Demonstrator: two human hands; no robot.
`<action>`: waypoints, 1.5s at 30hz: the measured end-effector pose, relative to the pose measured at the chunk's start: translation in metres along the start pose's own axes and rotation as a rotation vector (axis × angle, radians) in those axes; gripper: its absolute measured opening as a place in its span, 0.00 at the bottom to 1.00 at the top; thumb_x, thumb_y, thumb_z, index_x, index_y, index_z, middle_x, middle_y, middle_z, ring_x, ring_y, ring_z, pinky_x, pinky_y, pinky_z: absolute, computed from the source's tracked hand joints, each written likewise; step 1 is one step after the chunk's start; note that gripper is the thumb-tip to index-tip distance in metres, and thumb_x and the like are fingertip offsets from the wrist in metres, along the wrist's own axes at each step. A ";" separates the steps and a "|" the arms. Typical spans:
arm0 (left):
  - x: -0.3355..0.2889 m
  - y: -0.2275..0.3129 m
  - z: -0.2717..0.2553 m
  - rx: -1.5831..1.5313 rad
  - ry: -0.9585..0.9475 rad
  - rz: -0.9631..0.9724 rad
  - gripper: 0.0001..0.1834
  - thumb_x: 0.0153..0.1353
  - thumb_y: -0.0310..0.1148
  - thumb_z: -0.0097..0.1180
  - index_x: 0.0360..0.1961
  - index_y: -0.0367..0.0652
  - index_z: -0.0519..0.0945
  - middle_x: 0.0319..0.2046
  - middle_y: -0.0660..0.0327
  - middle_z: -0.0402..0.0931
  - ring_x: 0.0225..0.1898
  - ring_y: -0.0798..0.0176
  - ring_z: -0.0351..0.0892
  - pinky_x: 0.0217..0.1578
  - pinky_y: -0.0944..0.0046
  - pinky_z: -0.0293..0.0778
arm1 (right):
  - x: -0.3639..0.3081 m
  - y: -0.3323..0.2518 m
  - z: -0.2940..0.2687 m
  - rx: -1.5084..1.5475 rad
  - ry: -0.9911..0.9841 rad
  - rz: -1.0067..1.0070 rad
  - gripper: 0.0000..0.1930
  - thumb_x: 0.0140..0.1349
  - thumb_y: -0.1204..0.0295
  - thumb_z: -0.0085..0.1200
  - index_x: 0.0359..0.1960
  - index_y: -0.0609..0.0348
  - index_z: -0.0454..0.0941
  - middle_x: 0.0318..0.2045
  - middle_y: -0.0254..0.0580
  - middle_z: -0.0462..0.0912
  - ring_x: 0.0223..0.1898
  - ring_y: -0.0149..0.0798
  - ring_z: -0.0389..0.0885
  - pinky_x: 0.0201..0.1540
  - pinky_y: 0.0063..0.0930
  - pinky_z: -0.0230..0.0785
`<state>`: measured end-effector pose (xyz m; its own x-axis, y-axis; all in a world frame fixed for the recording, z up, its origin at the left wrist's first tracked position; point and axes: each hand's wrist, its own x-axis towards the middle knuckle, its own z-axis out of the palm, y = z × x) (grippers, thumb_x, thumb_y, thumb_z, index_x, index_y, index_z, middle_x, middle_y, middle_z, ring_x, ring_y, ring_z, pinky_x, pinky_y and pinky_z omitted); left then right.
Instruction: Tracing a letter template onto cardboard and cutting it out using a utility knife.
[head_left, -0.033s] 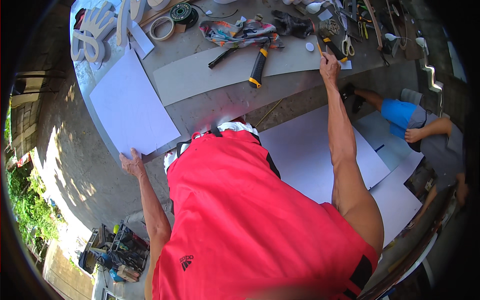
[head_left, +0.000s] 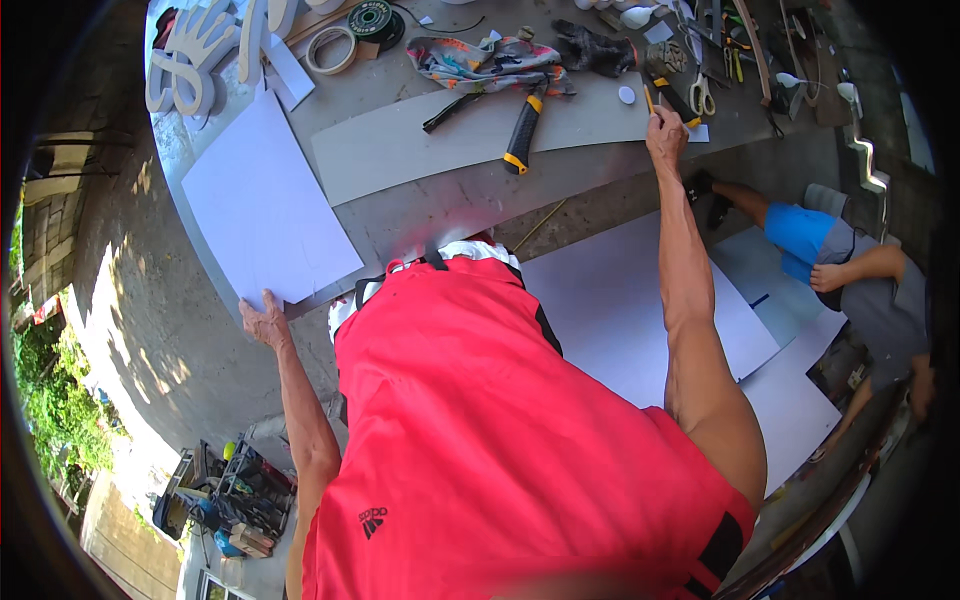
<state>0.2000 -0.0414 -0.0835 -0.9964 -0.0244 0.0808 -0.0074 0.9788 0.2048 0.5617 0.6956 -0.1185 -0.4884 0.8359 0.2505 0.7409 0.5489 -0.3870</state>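
At the lower left edge of the table, my left hand [head_left: 264,322] grips the near corner of a white sheet [head_left: 270,200], its thumb on top. The sheet lies flat, overhanging the table edge a little. My right hand [head_left: 667,140], stretched out to the far right, is closed around a thin yellow pencil [head_left: 648,98]. Just beyond that hand lie a yellow-and-black cutter knife [head_left: 678,103] and scissors with pale handles [head_left: 702,98]. A small white disc [head_left: 626,95] is to the left of the pencil.
A long grey strip [head_left: 400,150] crosses the table under a hammer [head_left: 522,135] and a patterned cloth [head_left: 480,65]. Tape roll [head_left: 330,50], black glove [head_left: 595,48] and white hand-shaped cutouts [head_left: 195,60] lie behind. Large white sheets [head_left: 620,310] are below right, near another person [head_left: 860,270].
The view has shifted very slightly, so the table things sit a little farther right in the picture. Both hands keep their places and their grips.
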 end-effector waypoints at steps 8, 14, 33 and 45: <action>-0.002 -0.006 0.005 0.024 -0.017 -0.042 0.39 0.60 0.48 0.66 0.64 0.31 0.73 0.63 0.40 0.73 0.63 0.38 0.71 0.63 0.47 0.69 | -0.003 -0.062 0.001 -0.065 -0.010 0.191 0.12 0.63 0.65 0.59 0.41 0.60 0.86 0.35 0.50 0.85 0.41 0.54 0.85 0.43 0.47 0.75; -0.005 -0.018 0.019 0.068 0.019 -0.065 0.39 0.62 0.53 0.62 0.67 0.37 0.71 0.68 0.46 0.67 0.68 0.41 0.65 0.66 0.46 0.64 | -0.077 -0.230 0.013 0.074 -0.405 0.138 0.31 0.61 0.45 0.62 0.51 0.61 0.73 0.39 0.50 0.84 0.43 0.58 0.85 0.44 0.47 0.76; 0.042 -0.045 0.003 -0.210 0.062 -0.033 0.28 0.65 0.40 0.63 0.61 0.35 0.76 0.44 0.53 0.80 0.46 0.52 0.77 0.51 0.51 0.73 | -0.189 -0.300 0.015 1.053 -0.639 0.547 0.22 0.61 0.69 0.44 0.55 0.68 0.75 0.34 0.45 0.82 0.32 0.39 0.85 0.34 0.33 0.79; 0.087 -0.039 0.008 -0.317 -0.030 0.169 0.22 0.66 0.40 0.63 0.53 0.33 0.82 0.43 0.44 0.84 0.43 0.45 0.83 0.45 0.49 0.77 | -0.226 -0.393 0.073 0.612 -0.667 0.405 0.22 0.63 0.57 0.55 0.52 0.59 0.76 0.42 0.61 0.84 0.46 0.64 0.82 0.50 0.50 0.74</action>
<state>0.1134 -0.0802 -0.0925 -0.9835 0.1430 0.1112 0.1793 0.8568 0.4835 0.3477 0.2906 -0.0882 -0.5494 0.6840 -0.4799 0.6352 -0.0312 -0.7717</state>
